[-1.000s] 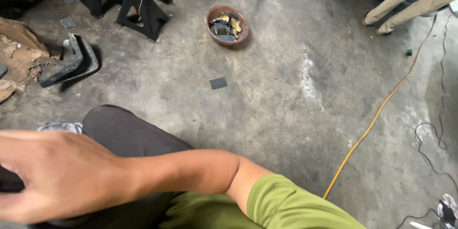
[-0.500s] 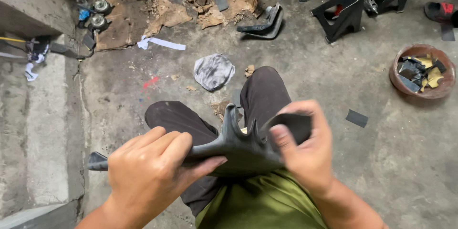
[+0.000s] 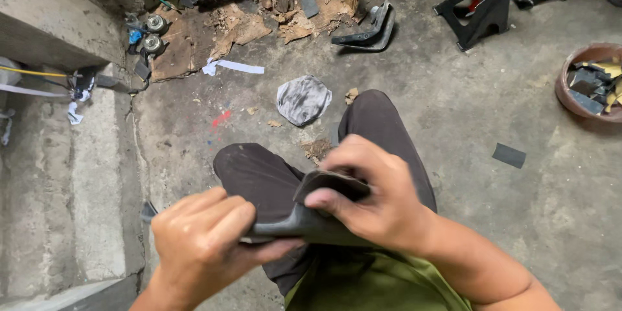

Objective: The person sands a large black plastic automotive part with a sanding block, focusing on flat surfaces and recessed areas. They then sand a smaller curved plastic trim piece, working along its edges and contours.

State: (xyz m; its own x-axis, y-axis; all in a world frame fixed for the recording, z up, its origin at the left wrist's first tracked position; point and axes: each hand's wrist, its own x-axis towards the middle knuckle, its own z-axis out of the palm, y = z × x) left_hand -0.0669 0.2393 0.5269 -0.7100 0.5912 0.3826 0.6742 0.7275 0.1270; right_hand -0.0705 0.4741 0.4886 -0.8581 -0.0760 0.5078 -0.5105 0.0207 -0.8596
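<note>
Left hand [image 3: 201, 246] and right hand [image 3: 372, 197]: fingers of both closed on a black curved plastic part [image 3: 304, 220], held over the lap, near centre. Grey rag [image 3: 302, 98] on concrete floor [image 3: 453, 129], farther off.

Hands [image 3: 285, 233] closer on rubber flap [image 3: 311, 217]

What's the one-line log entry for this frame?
left hand: grips black rubber piece | right hand: grips its folded end | held over lap | grey rag on floor
</note>
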